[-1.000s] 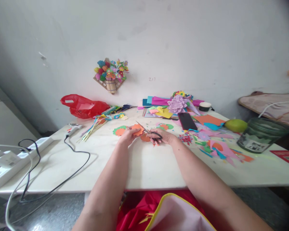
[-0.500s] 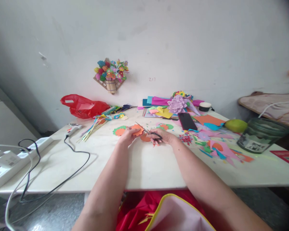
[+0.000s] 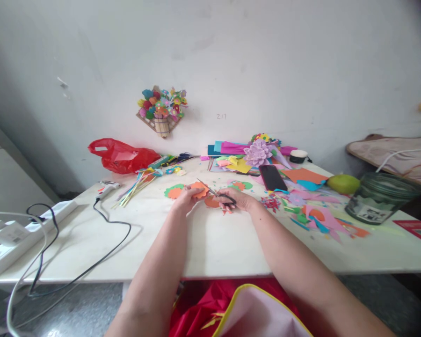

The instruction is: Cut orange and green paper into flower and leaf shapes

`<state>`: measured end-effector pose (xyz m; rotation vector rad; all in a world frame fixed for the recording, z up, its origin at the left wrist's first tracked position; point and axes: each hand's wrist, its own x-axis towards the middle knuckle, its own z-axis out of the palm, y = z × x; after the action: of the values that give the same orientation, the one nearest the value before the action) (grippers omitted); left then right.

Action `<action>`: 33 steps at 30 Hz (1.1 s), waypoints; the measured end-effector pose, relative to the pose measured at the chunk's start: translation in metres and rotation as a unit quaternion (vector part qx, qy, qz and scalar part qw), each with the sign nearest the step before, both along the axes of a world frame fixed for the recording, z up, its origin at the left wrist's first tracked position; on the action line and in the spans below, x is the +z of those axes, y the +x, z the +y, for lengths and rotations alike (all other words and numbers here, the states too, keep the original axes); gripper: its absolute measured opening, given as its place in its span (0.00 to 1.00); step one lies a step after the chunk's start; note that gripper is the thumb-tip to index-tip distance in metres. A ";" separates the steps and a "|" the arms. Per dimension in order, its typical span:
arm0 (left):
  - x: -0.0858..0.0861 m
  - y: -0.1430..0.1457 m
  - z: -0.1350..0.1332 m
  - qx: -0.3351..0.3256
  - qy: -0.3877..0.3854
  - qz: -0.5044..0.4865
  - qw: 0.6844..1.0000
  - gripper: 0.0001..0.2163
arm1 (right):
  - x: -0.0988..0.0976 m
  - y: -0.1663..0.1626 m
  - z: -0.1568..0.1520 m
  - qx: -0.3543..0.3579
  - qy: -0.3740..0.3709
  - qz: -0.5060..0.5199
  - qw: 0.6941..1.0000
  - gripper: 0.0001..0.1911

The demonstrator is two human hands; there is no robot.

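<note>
Pinched in my left hand [image 3: 187,198] is an orange craft-sheet piece [image 3: 199,188] with a wavy edge. My right hand [image 3: 241,198] is closed round the dark handles of a pair of scissors [image 3: 228,200], whose blades point left and touch the orange piece. Below the blades lies another orange piece [image 3: 212,201], partly covered. Left of my left hand are a green cutout [image 3: 168,191] and an orange cutout [image 3: 176,192]. Beyond my right hand lie more green and orange cutouts [image 3: 241,186].
At the left are a glue gun [image 3: 107,188] with its cord and a power strip [image 3: 56,213]. A red plastic bag [image 3: 122,157] lies behind. On the right stand a phone [image 3: 272,177], coloured scraps [image 3: 323,220], a green fruit [image 3: 344,184] and a glass jar [image 3: 382,199].
Both hands stay almost in place, still holding the orange piece and the scissors. Any shift of the blades is too slight to make out.
</note>
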<state>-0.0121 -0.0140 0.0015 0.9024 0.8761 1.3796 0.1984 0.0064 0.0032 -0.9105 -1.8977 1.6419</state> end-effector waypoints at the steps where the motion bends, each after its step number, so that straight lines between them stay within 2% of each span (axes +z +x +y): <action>1: 0.000 0.000 0.000 0.000 0.000 -0.001 1.000 0.07 | 0.000 0.000 0.000 0.000 0.001 -0.001 1.000 0.14; 13: -0.001 -0.002 0.001 -0.005 0.003 -0.007 1.000 0.06 | -0.002 -0.002 0.001 0.002 0.004 0.000 1.000 0.14; 23: -0.008 -0.005 0.007 -0.014 0.018 0.012 1.000 0.06 | -0.002 -0.002 0.000 0.007 0.017 0.002 1.000 0.16; 33: -0.003 -0.003 0.003 -0.008 0.007 -0.001 1.000 0.07 | 0.000 -0.003 -0.003 -0.003 0.004 0.013 1.000 0.14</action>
<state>-0.0147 -0.0108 -0.0014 0.9169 0.8581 1.3746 0.1956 0.0039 0.0034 -0.8863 -1.8818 1.6337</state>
